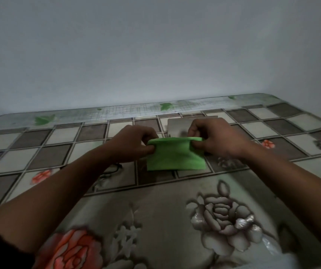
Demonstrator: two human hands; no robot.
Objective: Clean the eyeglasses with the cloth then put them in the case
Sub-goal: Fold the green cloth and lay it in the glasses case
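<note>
A green cloth [176, 155] hangs between both hands above the middle of the table. My left hand [131, 143] pinches its upper left corner and my right hand [216, 137] pinches its upper right corner. Behind the hands a flat grey case [177, 126] lies on the table, partly hidden by my right hand. Thin dark eyeglasses [110, 171] lie on the table beneath my left forearm, mostly hidden by it.
The table [39, 152] wears a glossy checkered and floral cover and ends at a plain wall at the back. A bit of clear plastic [272, 247] lies at the near right edge.
</note>
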